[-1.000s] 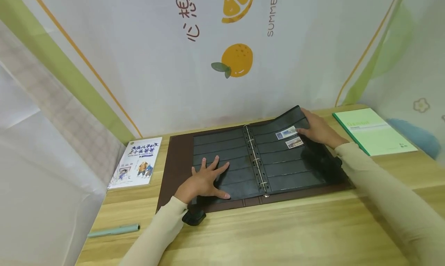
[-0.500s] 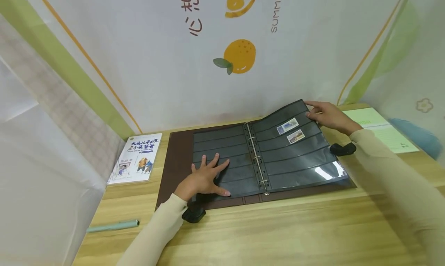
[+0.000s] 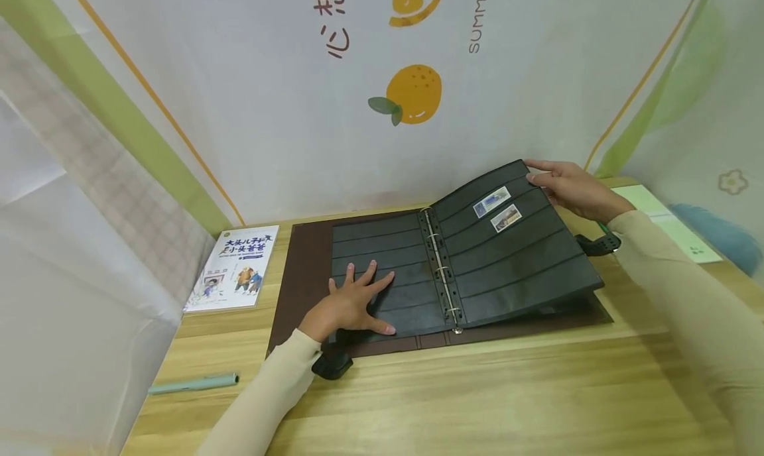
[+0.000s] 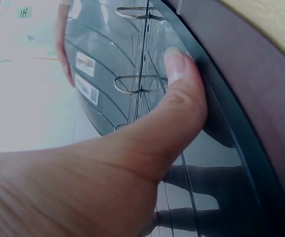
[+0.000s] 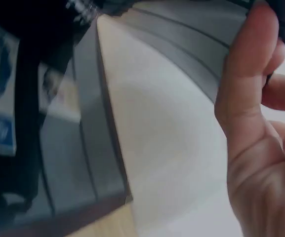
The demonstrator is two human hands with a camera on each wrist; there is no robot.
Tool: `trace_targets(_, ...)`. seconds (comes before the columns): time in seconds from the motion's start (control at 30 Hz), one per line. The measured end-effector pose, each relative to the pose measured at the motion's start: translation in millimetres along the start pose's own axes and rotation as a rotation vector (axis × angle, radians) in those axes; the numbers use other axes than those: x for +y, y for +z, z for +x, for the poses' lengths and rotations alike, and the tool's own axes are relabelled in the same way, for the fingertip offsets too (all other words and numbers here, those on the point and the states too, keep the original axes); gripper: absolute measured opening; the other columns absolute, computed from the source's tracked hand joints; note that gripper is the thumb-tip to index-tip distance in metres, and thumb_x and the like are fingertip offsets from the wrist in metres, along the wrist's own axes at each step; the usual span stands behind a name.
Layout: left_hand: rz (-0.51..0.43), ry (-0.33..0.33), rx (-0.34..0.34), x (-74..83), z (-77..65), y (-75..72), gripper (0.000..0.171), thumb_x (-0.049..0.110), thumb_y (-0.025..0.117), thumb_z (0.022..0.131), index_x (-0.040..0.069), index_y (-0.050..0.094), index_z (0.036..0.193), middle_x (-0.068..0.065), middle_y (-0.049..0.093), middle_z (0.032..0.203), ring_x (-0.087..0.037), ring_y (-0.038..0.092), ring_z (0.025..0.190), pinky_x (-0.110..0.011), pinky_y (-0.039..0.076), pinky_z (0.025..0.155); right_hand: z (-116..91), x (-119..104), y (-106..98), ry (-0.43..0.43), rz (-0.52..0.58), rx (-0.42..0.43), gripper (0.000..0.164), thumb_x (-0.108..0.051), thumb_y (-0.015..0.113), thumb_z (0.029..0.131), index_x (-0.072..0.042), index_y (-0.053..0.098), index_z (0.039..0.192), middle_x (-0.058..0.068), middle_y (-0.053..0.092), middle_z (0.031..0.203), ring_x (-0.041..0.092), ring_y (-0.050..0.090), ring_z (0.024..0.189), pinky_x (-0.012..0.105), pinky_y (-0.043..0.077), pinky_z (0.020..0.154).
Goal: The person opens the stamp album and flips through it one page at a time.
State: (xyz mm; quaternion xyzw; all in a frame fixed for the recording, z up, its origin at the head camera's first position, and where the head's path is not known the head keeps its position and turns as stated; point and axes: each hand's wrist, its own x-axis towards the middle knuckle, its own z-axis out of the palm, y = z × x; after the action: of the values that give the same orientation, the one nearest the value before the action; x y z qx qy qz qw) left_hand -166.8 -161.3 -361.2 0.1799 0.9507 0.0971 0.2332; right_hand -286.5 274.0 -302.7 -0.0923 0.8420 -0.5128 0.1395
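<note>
Your right fingers [image 3: 541, 178] pinch the raised page [image 3: 513, 257] by its edge, your left fingers [image 3: 368, 274] spread wide on the facing page [image 3: 412, 297], and the binder [image 3: 303, 264] lies open on the worktop [image 3: 453, 403]: seemingly a page-turn, calling for a smooth leftward sweep.

Before me, the wood-grain table [image 3: 453, 396] bears a binder [image 3: 301, 264] at twelve o'clock, booklet [image 3: 233, 268] at eleven, pen [image 3: 193, 384] at ten, notebook [image 3: 671, 219] at two.
</note>
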Motion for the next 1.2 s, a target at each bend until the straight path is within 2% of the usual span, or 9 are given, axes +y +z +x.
trace_targets(0.1, 0.001, -0.004, 0.003, 0.9, 0.2, 0.5, 0.101, 0.057, 0.077, 0.081, 0.038, 0.019, 0.162, -0.004, -0.003, 0.172, -0.048, -0.008, 0.155, -0.079, 0.005, 0.115, 4.7, -7.1, 2.1, 0.011, 0.045, 0.036, 0.067, -0.040, 0.047, 0.107, -0.017, 0.018, 0.163, -0.013, 0.036, 0.053, 0.005, 0.028, 0.036, 0.028, 0.032, 0.039)
trace_targets(0.4, -0.008, -0.004, 0.010, 2.9, -0.8, 2.6, 0.101, 0.056, 0.078, 0.082, 0.037, 0.020, 0.162, -0.005, -0.002, 0.172, -0.048, -0.008, 0.155, -0.079, 0.005, 0.115, 16.3, -26.7, 18.7, 0.053, 0.226, 0.091, 0.066, -0.042, 0.049, 0.106, -0.022, 0.023, 0.163, -0.010, 0.057, 0.134, -0.005, 0.042, 0.048, 0.015, 0.041, 0.046)
trace_targets(0.47, -0.010, 0.000, 0.010, 3.5, -0.8, 2.8, 0.100, 0.056, 0.078, 0.082, 0.037, 0.020, 0.162, -0.005, -0.002, 0.172, -0.048, -0.008, 0.155, -0.079, 0.005, 0.114, 17.9, -30.4, 22.6, 0.055, 0.259, 0.095, 0.065, -0.041, 0.049, 0.106, -0.024, 0.022, 0.163, -0.002, 0.045, 0.155, -0.010, 0.060, 0.080, 0.013, 0.042, 0.050)
trace_targets(0.53, -0.008, 0.000, 0.009, 3.8, -0.4, 2.8, 0.100, 0.056, 0.078, 0.082, 0.037, 0.020, 0.162, -0.005, -0.002, 0.172, -0.049, -0.008, 0.154, -0.079, 0.005, 0.114, 19.1, -34.3, 26.5, 0.044, 0.274, 0.096, 0.065, -0.041, 0.047, 0.106, -0.025, 0.020, 0.163, -0.004, 0.006, 0.171, -0.007, 0.057, 0.112, 0.011, 0.044, 0.058)
trace_targets(0.67, 0.031, -0.009, 0.011, 4.4, 1.2, 1.3, 0.101, 0.058, 0.078, 0.081, 0.037, 0.021, 0.162, -0.006, 0.000, 0.172, -0.050, -0.005, 0.154, -0.079, 0.008, 0.114, 23.5, -43.5, 35.3, 0.021, 0.330, 0.111, 0.064, -0.040, 0.047, 0.106, -0.027, 0.020, 0.163, -0.006, -0.002, 0.172, 0.006, 0.031, 0.149, 0.012, 0.048, 0.095)
trace_targets(0.73, 0.065, -0.014, 0.013, 6.9, 0.9, -0.8, 0.102, 0.059, 0.078, 0.080, 0.037, 0.022, 0.161, -0.007, 0.002, 0.172, -0.051, -0.002, 0.154, -0.079, 0.012, 0.114, 25.6, -48.4, 40.2, 0.007, 0.350, 0.117, 0.063, -0.040, 0.046, 0.107, -0.027, 0.020, 0.163, -0.007, -0.002, 0.172, 0.009, 0.020, 0.155, 0.022, 0.034, 0.117)
trace_targets(0.83, 0.108, -0.027, 0.004, 12.6, -0.8, -4.5, 0.103, 0.060, 0.078, 0.079, 0.036, 0.021, 0.162, -0.008, 0.004, 0.172, -0.053, 0.003, 0.153, -0.075, 0.018, 0.115, 28.1, -56.2, 47.5, -0.004, 0.393, 0.136, 0.062, -0.037, 0.047, 0.107, -0.027, 0.023, 0.162, -0.007, 0.004, 0.171, 0.000, 0.027, 0.145, 0.017, 0.032, 0.116)
trace_targets(1.0, 0.160, -0.075, -0.015, 23.4, -4.3, -8.9, 0.105, 0.060, 0.078, 0.078, 0.033, 0.021, 0.162, -0.010, 0.007, 0.171, -0.055, 0.010, 0.152, -0.067, 0.029, 0.116, 31.8, -68.2, 60.0, -0.025, 0.503, 0.159, 0.060, -0.030, 0.051, 0.106, -0.023, 0.029, 0.161, -0.006, 0.051, 0.131, -0.009, 0.046, 0.066, 0.007, 0.042, 0.053)
trace_targets(1.2, 0.218, -0.132, -0.006, 38.2, -6.2, -11.0, 0.106, 0.058, 0.081, 0.077, 0.030, 0.024, 0.162, -0.015, 0.015, 0.170, -0.056, 0.023, 0.148, -0.059, 0.044, 0.109, 32.4, -82.6, 70.7, -0.028, 0.535, 0.129, 0.063, -0.031, 0.053, 0.105, -0.024, 0.027, 0.162, -0.012, 0.045, 0.073, -0.001, 0.038, 0.044, 0.014, 0.034, 0.039)
